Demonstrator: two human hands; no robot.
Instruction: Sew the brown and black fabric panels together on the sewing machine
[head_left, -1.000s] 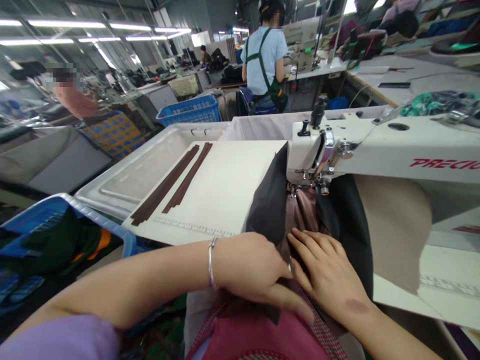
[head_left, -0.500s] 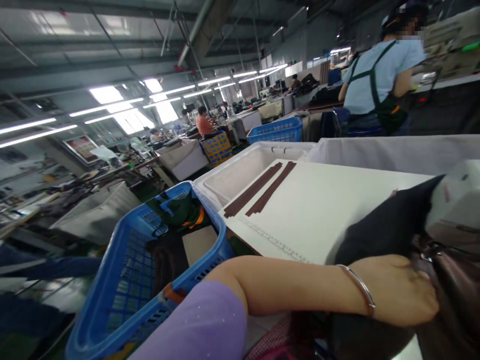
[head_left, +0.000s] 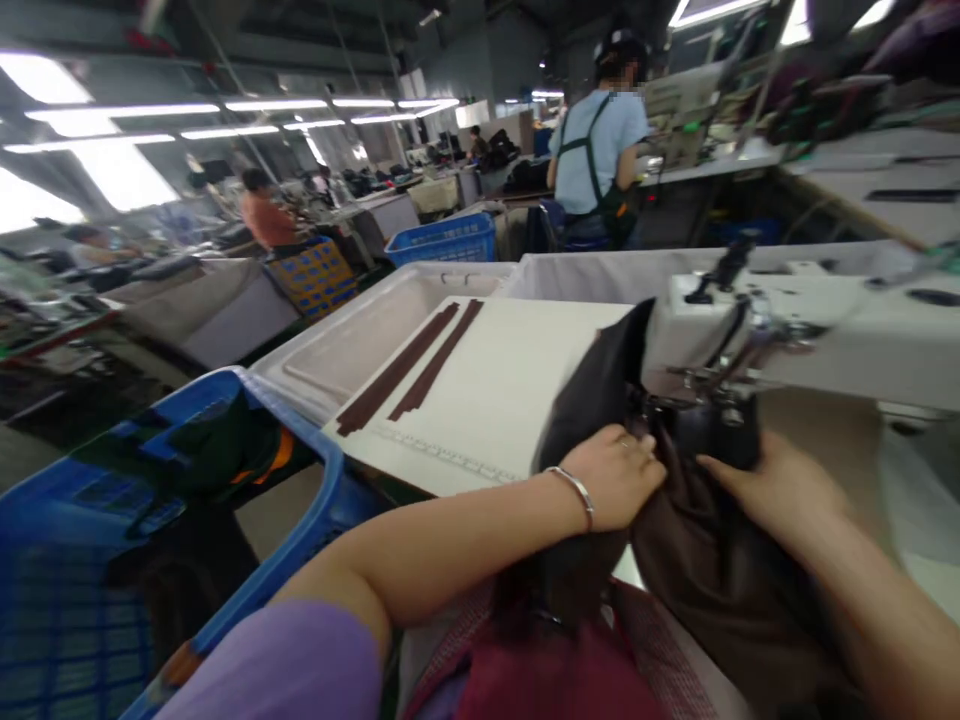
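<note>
Dark cloth (head_left: 705, 545) bunched just in front of sewing machine (head_left: 847, 350); left hand (head_left: 615, 478) clutches it, right hand (head_left: 795, 490) against it, can't tell if gripping. Uneven pull could skew folds.

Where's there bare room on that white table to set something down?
There's a bare patch of white tabletop between the brown strips and the dark cloth, beyond the ruler marks. It's crowded near the sewing machine, where the left hand and right hand are on the cloth.
</note>
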